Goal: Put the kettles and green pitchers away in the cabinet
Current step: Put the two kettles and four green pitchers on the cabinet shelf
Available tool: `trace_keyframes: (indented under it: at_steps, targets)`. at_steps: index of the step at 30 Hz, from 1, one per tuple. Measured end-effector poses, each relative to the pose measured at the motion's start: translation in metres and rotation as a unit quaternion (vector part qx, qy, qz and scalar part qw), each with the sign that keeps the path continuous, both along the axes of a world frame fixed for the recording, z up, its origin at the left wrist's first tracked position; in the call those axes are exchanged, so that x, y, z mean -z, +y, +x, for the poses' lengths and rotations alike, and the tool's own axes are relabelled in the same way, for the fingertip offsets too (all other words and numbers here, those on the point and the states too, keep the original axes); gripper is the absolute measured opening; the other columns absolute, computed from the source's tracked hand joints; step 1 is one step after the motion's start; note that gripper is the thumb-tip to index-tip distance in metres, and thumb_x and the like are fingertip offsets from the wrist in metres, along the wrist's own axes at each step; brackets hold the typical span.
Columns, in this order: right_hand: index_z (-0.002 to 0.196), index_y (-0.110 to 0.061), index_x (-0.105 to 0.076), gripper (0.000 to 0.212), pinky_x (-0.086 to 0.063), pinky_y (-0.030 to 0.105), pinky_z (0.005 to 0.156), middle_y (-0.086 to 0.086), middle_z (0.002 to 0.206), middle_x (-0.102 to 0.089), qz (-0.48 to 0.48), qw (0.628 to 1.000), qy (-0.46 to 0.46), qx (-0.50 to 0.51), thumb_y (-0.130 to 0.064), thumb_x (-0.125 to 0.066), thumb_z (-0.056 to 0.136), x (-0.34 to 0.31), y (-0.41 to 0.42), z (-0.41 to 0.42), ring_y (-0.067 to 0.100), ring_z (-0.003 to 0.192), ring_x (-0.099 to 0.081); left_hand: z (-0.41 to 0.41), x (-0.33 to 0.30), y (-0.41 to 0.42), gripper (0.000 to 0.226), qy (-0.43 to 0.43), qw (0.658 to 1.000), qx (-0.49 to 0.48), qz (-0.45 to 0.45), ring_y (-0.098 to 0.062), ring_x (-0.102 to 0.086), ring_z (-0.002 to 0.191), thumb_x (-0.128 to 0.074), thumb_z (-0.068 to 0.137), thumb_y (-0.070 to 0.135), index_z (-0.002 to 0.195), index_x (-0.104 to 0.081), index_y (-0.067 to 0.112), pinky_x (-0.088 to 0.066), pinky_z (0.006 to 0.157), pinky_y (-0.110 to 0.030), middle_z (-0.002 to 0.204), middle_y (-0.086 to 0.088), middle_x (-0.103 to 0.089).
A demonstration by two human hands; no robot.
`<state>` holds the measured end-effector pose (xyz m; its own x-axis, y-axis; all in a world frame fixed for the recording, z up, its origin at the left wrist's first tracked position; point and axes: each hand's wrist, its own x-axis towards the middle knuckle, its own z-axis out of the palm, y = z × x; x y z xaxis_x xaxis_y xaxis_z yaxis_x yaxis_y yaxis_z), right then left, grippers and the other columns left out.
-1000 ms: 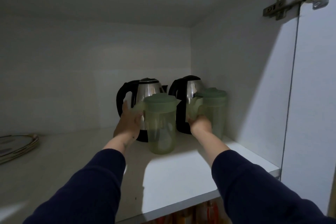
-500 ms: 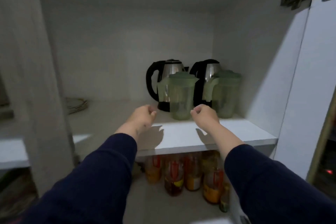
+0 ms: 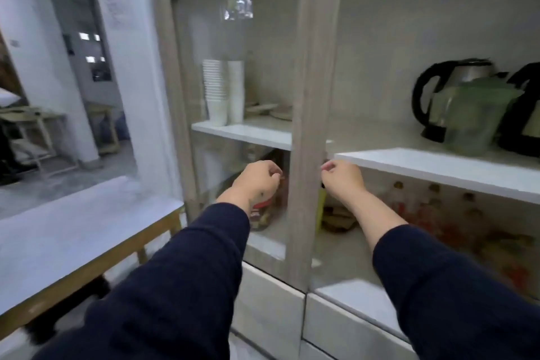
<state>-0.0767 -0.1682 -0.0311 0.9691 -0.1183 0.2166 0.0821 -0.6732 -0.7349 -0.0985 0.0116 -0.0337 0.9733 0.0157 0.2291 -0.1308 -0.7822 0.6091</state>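
On the white upper shelf (image 3: 432, 162) at the right stands a steel kettle (image 3: 461, 76) with a black handle. A translucent green pitcher (image 3: 476, 117) stands in front of it. A second black kettle (image 3: 526, 114) shows partly at the right edge; the other pitcher is out of frame. My left hand (image 3: 257, 181) and my right hand (image 3: 343, 178) hover below and left of that shelf, on either side of the cabinet's wooden post (image 3: 306, 131). Both hands are loosely curled and hold nothing.
Behind the closed glass door (image 3: 236, 82) stand stacks of white cups (image 3: 223, 90) and plates. Jars and bottles (image 3: 455, 213) fill the lower shelf. A white-topped table (image 3: 73, 237) stands to the left, drawers (image 3: 336, 327) sit below.
Both hands let go of the pitchers and drew back out of the cabinet. My view swung left and pulled away, so the kettles now sit at the right edge.
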Motion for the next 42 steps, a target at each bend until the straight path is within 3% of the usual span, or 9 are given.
trace_keyframes:
  at_steps: [4, 7, 9, 13, 18, 22, 33, 38, 42]
  targets:
    - [0.095, -0.023, -0.064, 0.019, -0.047, 0.027, 0.083, 0.007, 0.113, -0.067, 0.012, 0.995, 0.008, -0.098, -0.015, -0.047, 0.092, 0.005, 0.106, -0.026, 0.027, 0.105, -0.060, -0.054, 0.005, 0.098, 0.029, 0.016, 0.996, -0.089, -0.016, -0.024, -0.061, 0.112, -0.048, 0.093, 0.018, 0.115, -0.067, 0.016, -0.045, 0.093, -0.027, 0.120, -0.007, -0.068]
    - [0.102, -0.021, -0.067, 0.023, -0.048, 0.031, 0.090, 0.007, 0.115, -0.066, 0.013, 0.987, 0.007, -0.159, -0.016, -0.047, 0.091, 0.009, 0.196, -0.048, 0.028, 0.108, -0.059, -0.102, 0.009, 0.182, 0.030, 0.020, 0.985, -0.168, -0.027, -0.024, -0.060, 0.114, -0.047, 0.092, 0.017, 0.114, -0.067, 0.018, -0.046, 0.098, -0.030, 0.121, -0.007, -0.067]
    - [0.107, -0.017, -0.067, 0.026, -0.045, 0.028, 0.086, 0.009, 0.116, -0.066, 0.011, 0.981, 0.013, -0.195, -0.014, -0.046, 0.092, 0.015, 0.257, -0.062, 0.028, 0.111, -0.059, -0.135, 0.012, 0.237, 0.029, 0.026, 0.975, -0.217, -0.025, -0.024, -0.059, 0.114, -0.046, 0.093, 0.019, 0.114, -0.066, 0.020, -0.047, 0.099, -0.033, 0.122, -0.005, -0.066]
    - [0.102, -0.017, -0.067, 0.024, -0.045, 0.029, 0.084, 0.010, 0.113, -0.067, 0.021, 0.961, 0.027, -0.275, -0.014, -0.047, 0.089, 0.031, 0.383, -0.092, 0.030, 0.105, -0.059, -0.199, 0.024, 0.352, 0.029, 0.032, 0.952, -0.303, -0.022, -0.023, -0.059, 0.113, -0.045, 0.094, 0.019, 0.114, -0.065, 0.019, -0.047, 0.093, -0.031, 0.123, -0.004, -0.064]
    - [0.110, -0.013, -0.065, 0.028, -0.040, 0.026, 0.076, 0.010, 0.114, -0.064, 0.029, 0.936, 0.057, -0.347, -0.011, -0.045, 0.090, 0.061, 0.510, -0.130, 0.023, 0.090, -0.053, -0.272, 0.047, 0.474, 0.029, 0.043, 0.915, -0.401, -0.037, -0.026, -0.059, 0.112, -0.045, 0.094, 0.019, 0.116, -0.065, 0.017, -0.049, 0.093, -0.034, 0.122, -0.007, -0.064]
    - [0.111, -0.012, -0.064, 0.027, -0.045, 0.029, 0.078, 0.011, 0.117, -0.062, 0.020, 0.920, 0.103, -0.377, -0.011, -0.045, 0.091, 0.094, 0.588, -0.148, 0.025, 0.093, -0.054, -0.313, 0.081, 0.545, 0.030, 0.055, 0.882, -0.464, -0.070, -0.026, -0.058, 0.114, -0.045, 0.095, 0.015, 0.117, -0.064, 0.014, -0.042, 0.087, -0.026, 0.125, -0.007, -0.063]
    - [0.117, -0.012, -0.061, 0.031, -0.041, 0.027, 0.074, 0.013, 0.120, -0.061, -0.032, 0.902, 0.162, -0.398, -0.008, -0.046, 0.091, 0.162, 0.752, -0.088, 0.026, 0.089, -0.053, -0.317, 0.170, 0.697, 0.046, 0.083, 0.798, -0.575, -0.159, -0.032, -0.054, 0.118, -0.049, 0.091, 0.016, 0.136, -0.046, 0.009, -0.044, 0.096, -0.033, 0.139, -0.012, -0.048]
    - [0.131, -0.011, -0.048, 0.043, -0.046, 0.034, 0.084, 0.015, 0.126, -0.056, -0.075, 0.889, 0.199, -0.405, -0.015, -0.056, 0.089, 0.182, 0.826, -0.039, 0.034, 0.110, -0.057, -0.293, 0.187, 0.747, 0.059, 0.124, 0.739, -0.634, -0.191, -0.039, -0.052, 0.116, -0.054, 0.090, 0.020, 0.145, -0.031, 0.018, -0.047, 0.098, -0.047, 0.144, -0.011, -0.030]
    - [0.144, -0.015, -0.028, 0.073, -0.041, 0.046, 0.098, 0.017, 0.142, -0.036, -0.062, 0.902, 0.201, -0.378, -0.024, -0.068, 0.082, 0.197, 0.881, -0.008, 0.041, 0.126, -0.042, -0.274, 0.202, 0.785, 0.071, 0.117, 0.703, -0.670, -0.209, -0.037, -0.051, 0.118, -0.062, 0.085, 0.036, 0.144, -0.029, 0.014, -0.044, 0.099, -0.048, 0.144, -0.009, -0.027]
